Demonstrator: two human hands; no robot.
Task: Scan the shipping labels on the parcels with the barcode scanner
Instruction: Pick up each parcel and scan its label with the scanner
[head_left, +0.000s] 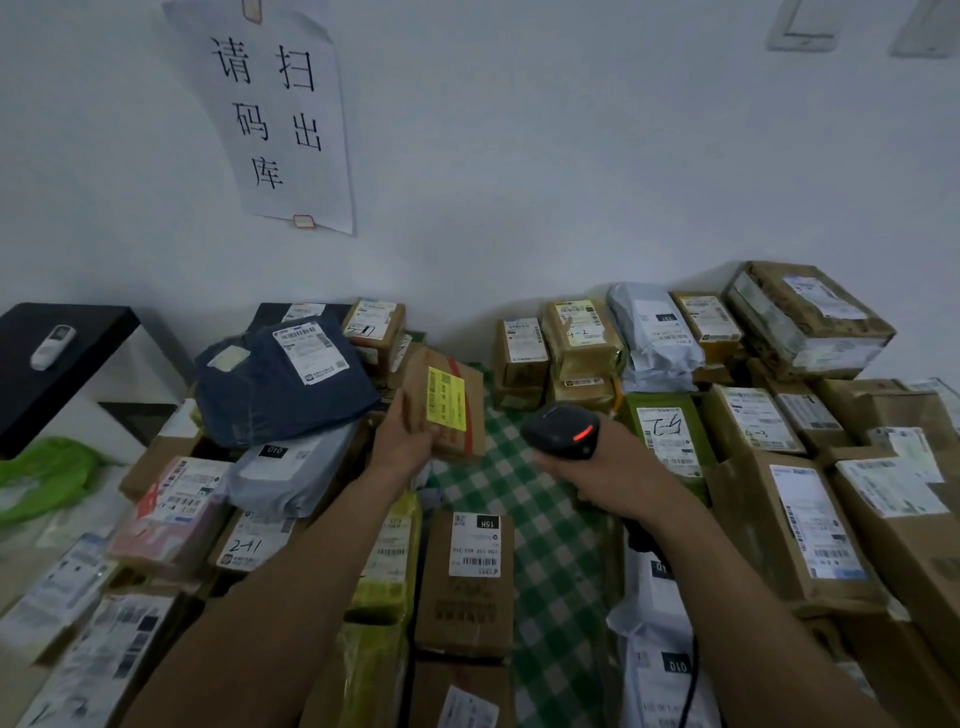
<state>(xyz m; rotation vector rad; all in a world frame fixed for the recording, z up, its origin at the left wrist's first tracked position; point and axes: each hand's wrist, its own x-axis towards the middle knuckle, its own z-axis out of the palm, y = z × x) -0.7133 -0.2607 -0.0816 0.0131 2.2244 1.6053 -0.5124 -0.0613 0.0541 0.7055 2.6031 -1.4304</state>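
Nearest: a flat box (465, 587) with a white label lies on the checked cloth (550, 525). A yellow-green bag (387, 571) lies just beside it on the left, and white bags (657, 654) on the right. A black cable (690, 675) runs over the white bags under the right forearm.

Mid field: the left hand (405, 441) holds a small brown parcel (457, 431) tilted above the cloth, its grip curled round the lower left corner. The parcel's yellow label (445, 398) faces the camera, with red tape beside it. The right hand (608, 467) has its grip wrapped round the handle of the black scanner (561, 431). The scanner head stands to the right of the parcel, near but apart. A red light (583, 434) shows on its rear.

Flanks: a blue bag (285, 379) tops the left stack. Labelled cartons (800, 525) fill the right side.

Far: a row of labelled packets (582, 332) stands against the wall. At far left, a white remote (52, 345) rests on a black stand (78, 322), with a green bag (47, 473) below it. A paper notice (280, 114) with handwritten characters hangs on the wall.
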